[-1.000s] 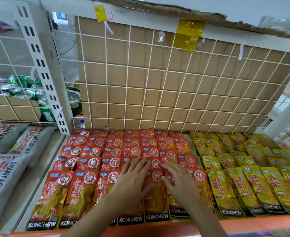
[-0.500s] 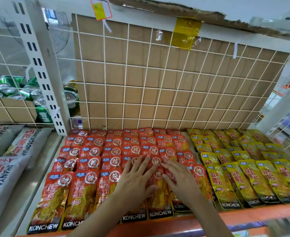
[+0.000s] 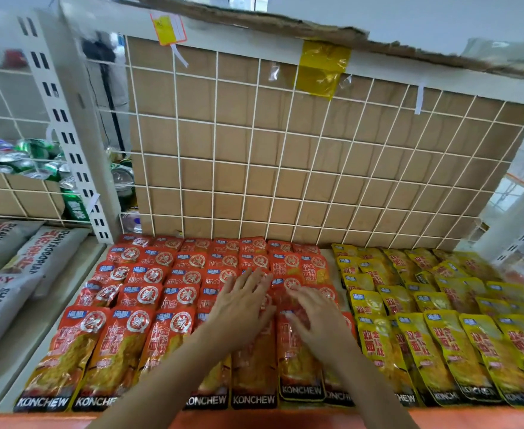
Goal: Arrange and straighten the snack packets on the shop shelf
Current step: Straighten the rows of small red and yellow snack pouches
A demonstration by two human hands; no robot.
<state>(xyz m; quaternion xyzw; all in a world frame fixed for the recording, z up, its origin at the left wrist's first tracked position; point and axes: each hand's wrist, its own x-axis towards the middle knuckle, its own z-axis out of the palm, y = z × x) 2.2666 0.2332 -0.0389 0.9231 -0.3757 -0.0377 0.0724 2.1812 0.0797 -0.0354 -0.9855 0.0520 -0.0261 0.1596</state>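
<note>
Red-orange snack packets (image 3: 149, 308) lie flat in overlapping rows across the left and middle of the shelf. Yellow snack packets (image 3: 434, 329) fill the right part in the same way. My left hand (image 3: 243, 308) lies flat on the red packets near the middle, fingers straight and spread, pointing towards the back. My right hand (image 3: 314, 317) presses flat on the neighbouring red column, fingers pointing up and left. Both hands sit side by side, fingertips close together. The packets under my palms are hidden.
A white wire grid backed with brown cardboard (image 3: 285, 156) closes the shelf's rear. An orange shelf lip (image 3: 254, 421) runs along the front. Grey bags (image 3: 13, 261) lie on the neighbouring shelf at left, with green cans (image 3: 37, 162) behind a slotted white upright (image 3: 68, 144).
Both hands have slid a little further back over the red packets while staying flat. The camera has shifted slightly closer and to the right.
</note>
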